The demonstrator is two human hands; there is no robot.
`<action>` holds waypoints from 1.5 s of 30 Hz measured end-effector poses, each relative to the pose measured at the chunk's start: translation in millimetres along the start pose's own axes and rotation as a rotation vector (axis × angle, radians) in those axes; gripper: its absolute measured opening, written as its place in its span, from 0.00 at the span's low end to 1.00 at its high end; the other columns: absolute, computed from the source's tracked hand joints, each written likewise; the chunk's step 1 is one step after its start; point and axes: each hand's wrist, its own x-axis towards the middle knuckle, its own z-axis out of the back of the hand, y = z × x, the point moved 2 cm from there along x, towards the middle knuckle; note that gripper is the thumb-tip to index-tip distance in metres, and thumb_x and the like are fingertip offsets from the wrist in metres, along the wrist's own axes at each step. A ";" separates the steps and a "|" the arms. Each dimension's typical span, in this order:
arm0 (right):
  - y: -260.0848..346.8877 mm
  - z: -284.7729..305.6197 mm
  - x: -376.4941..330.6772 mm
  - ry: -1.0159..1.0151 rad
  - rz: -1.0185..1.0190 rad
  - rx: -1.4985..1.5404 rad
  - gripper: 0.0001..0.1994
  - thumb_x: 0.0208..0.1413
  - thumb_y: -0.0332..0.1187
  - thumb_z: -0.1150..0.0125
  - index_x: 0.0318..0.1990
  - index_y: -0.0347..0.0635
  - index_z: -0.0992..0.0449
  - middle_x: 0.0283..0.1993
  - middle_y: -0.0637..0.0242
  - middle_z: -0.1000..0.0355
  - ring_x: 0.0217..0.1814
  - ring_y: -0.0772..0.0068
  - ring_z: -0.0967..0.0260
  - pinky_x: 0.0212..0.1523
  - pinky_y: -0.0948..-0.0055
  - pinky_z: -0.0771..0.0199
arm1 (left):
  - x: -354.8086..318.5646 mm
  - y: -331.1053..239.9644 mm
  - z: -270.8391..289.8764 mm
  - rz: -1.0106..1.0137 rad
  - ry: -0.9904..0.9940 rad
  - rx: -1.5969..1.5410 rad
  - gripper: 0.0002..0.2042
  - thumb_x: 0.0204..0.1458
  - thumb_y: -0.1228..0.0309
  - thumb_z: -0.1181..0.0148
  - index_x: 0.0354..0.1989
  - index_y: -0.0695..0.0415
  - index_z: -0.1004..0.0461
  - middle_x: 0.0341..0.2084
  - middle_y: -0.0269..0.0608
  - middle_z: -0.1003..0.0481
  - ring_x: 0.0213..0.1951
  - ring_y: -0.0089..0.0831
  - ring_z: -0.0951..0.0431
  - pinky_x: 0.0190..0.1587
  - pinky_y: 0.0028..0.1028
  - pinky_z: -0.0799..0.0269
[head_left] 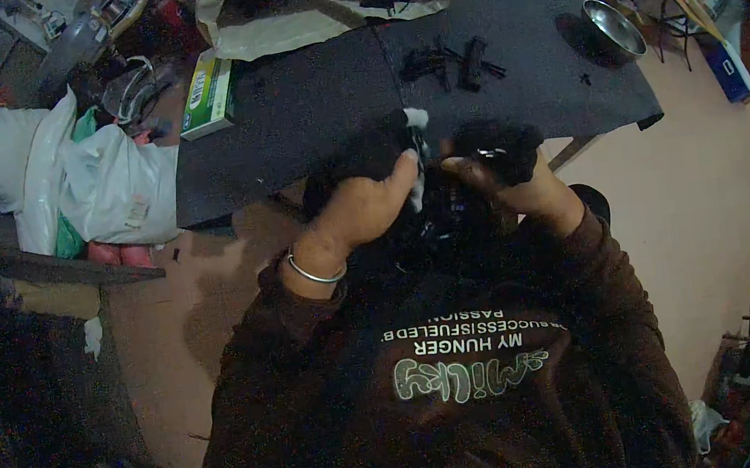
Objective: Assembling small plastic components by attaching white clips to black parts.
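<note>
Left-held item (pixel 417 141): black, white
Right-held item (pixel 502 156): black, pale glints
Small parts (pixel 471 65): black
Bench (pixel 310 100): dark grey
Box (pixel 205 97): green, white
Bowl (pixel 618 27): silver
Bracelet (pixel 316 275): silver
Sweatshirt (pixel 323 411): dark brown, white and grey-green lettering (pixel 472 375)
Bags (pixel 117 178): white
Floor (pixel 707 162): pinkish beige

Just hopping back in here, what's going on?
A person seated or standing at a dark table is handling dark things close to their body. The left hand holds a dark item with white on it; the right hand is at a dark, glossy piece, though its grip is too dim to make out. Small black pieces lie farther back, between a green-and-white box and a shiny metal bowl.
</note>
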 end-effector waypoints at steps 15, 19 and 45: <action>10.5 -2.3 -5.2 0.199 -0.116 0.190 0.08 0.44 0.30 0.44 0.33 0.37 0.30 0.27 0.69 0.33 0.28 0.80 0.37 0.29 0.80 0.36 | 2.7 -12.4 6.9 -0.105 0.053 0.081 0.10 0.47 0.76 0.54 0.38 0.64 0.33 0.32 0.52 0.30 0.34 0.39 0.28 0.40 0.29 0.33; 16.2 -9.1 -0.8 0.025 -0.067 0.086 0.08 0.44 0.31 0.44 0.32 0.37 0.30 0.26 0.70 0.33 0.27 0.80 0.37 0.29 0.80 0.36 | -0.5 -5.8 2.1 0.064 0.032 -0.325 0.10 0.47 0.75 0.55 0.38 0.65 0.33 0.33 0.49 0.30 0.36 0.37 0.28 0.42 0.30 0.35; -7.4 -27.3 -0.7 0.151 -0.155 0.188 0.18 0.54 0.42 0.60 0.25 0.35 0.35 0.17 0.67 0.38 0.18 0.78 0.44 0.21 0.75 0.41 | -1.7 -31.1 0.5 -0.485 0.091 0.573 0.09 0.41 0.76 0.54 0.31 0.68 0.34 0.33 0.57 0.33 0.37 0.46 0.32 0.45 0.40 0.39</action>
